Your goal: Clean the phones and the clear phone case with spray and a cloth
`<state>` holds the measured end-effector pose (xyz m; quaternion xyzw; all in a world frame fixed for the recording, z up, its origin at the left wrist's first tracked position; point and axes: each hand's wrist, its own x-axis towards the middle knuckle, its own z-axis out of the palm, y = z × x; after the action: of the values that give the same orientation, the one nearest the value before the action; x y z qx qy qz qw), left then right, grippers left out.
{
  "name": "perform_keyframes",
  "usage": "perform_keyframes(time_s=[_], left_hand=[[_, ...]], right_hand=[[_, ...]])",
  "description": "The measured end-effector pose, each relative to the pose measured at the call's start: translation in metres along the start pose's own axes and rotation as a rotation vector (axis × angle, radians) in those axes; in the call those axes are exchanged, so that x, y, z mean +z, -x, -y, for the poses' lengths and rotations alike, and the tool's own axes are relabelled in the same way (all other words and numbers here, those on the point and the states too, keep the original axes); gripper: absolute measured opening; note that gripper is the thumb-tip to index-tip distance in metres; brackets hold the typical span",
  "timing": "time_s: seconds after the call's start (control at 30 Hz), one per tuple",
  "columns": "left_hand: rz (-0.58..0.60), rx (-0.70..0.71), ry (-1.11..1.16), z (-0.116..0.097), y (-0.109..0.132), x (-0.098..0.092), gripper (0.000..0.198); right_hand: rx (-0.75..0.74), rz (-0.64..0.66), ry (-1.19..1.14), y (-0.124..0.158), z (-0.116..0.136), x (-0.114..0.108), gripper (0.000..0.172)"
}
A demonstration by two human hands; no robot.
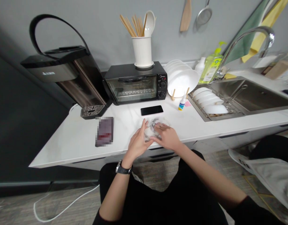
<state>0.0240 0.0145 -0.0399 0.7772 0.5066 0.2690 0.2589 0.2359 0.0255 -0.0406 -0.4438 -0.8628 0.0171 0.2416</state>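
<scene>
Both my hands meet over a small clear plastic bag or wrapper [151, 132] lying near the front edge of the white counter [73, 143]. My left hand [137, 144], with a watch on its wrist, has its fingers curled round the wrapper's left side. My right hand [167, 137] pinches it from the right, fingers bent on top. Something small and dark shows inside the wrapper; I cannot make it out. A black phone [151, 110] lies face up just behind the hands.
A blurred dark rectangle [104, 131] lies left of the hands. A toaster oven [136, 83] and water dispenser [64, 68] stand at the back. A small dropper bottle [182, 103], stacked plates [182, 79], dish rack [211, 104] and sink [256, 93] are to the right.
</scene>
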Motion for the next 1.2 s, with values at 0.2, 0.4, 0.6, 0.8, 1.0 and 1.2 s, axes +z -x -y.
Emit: perform_keyframes(time_s=[0.2,0.4,0.6,0.8,1.0,1.2], left_hand=[[0.005,-0.025,-0.003,0.0,-0.001,0.0,0.112],[0.016,-0.013,0.01,-0.001,-0.002,-0.001,0.111],[0.028,0.012,0.008,0.006,0.0,-0.001,0.108],[0.012,-0.013,0.002,0.0,-0.001,0.0,0.11],[0.022,-0.001,0.007,0.005,0.0,0.0,0.103],[0.005,-0.011,0.006,0.002,-0.001,0.001,0.107]], right_hand=[[-0.072,0.052,-0.15,0.018,0.003,-0.003,0.04],[0.091,-0.025,0.053,0.007,-0.026,-0.009,0.041],[-0.109,0.015,-0.146,0.009,0.027,0.007,0.045],[0.072,-0.04,0.029,0.017,-0.031,-0.015,0.034],[-0.116,-0.002,-0.056,-0.002,0.016,0.007,0.054],[-0.062,0.018,-0.075,0.02,-0.019,-0.011,0.035]])
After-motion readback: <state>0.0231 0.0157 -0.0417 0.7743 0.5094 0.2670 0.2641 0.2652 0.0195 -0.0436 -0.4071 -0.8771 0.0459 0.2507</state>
